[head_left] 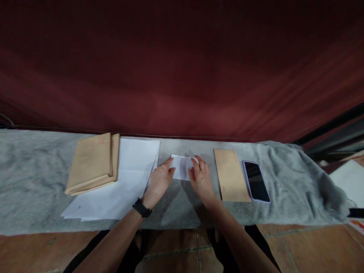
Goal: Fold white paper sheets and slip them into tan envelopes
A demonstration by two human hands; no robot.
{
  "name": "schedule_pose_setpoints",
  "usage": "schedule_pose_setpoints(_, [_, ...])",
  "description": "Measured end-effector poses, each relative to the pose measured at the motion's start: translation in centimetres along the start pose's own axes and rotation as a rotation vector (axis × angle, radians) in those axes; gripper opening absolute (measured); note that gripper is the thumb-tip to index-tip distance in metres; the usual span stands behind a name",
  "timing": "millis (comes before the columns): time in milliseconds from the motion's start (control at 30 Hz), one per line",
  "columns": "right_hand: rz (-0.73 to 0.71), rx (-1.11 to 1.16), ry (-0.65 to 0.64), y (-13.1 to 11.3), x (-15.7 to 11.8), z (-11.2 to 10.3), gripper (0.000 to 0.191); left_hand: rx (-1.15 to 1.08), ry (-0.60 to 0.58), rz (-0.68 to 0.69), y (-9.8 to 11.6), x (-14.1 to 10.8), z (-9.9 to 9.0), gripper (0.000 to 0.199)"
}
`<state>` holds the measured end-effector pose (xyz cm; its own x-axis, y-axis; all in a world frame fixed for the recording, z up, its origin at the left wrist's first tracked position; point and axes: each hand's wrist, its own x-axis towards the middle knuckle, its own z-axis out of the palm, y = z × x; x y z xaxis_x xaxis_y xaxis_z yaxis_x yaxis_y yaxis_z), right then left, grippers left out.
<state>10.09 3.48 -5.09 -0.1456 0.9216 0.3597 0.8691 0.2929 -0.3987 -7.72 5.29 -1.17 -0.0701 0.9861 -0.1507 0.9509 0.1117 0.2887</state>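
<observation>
A small white sheet of folded paper lies in front of me on the grey cloth. My left hand has its thumb and fingers closed on the paper's left end. At the opposite end, my right hand grips the paper between thumb and curled fingers. Beside my left wrist are larger white sheets with a crease across them. On top of those sheets rests a stack of brown envelopes. To the right of my right hand is a single brown envelope, lying flat.
A phone with a purple edge lies beside the single envelope. Grey cloth covers the narrow surface. Behind it hangs a dark red curtain-like sheet. Tiled floor and my legs show below the front edge.
</observation>
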Motion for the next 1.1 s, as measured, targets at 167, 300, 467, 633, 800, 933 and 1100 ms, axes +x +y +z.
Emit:
schedule_pose_setpoints(167, [-0.107,0.036,-0.121,-1.3,-1.5,1.2,0.049,0.039,0.040,0.044,-0.1,-0.4,0.2,0.045])
schedule_pose_setpoints(300, [-0.110,-0.048,-0.170,-1.3,-1.9,1.6,0.051,0.109,0.148,0.121,-0.1,-0.9,0.4,0.039])
schedule_pose_setpoints(467, [-0.117,-0.116,-0.192,-1.0,-2.1,1.7,0.051,-0.040,0.246,0.382,0.6,-1.2,2.7,0.042])
schedule_pose_setpoints(633, [-0.143,-0.210,-0.212,-0.6,-2.5,1.5,0.058,-0.046,0.188,0.545,1.3,-2.6,5.5,0.061])
schedule_pose_setpoints(800, [-0.151,-0.262,-0.235,-0.1,-2.6,1.3,0.055,0.013,0.215,0.569,0.9,-3.3,6.1,0.069])
schedule_pose_setpoints(933, [-0.082,-0.270,-0.185,0.5,-2.5,1.3,0.053,0.070,0.234,0.577,0.5,-3.3,6.2,0.068])
schedule_pose_setpoints(1100, [-0.041,-0.278,-0.158,1.2,-2.4,1.0,0.053,0.125,0.256,0.582,0.2,-3.6,6.1,0.068])
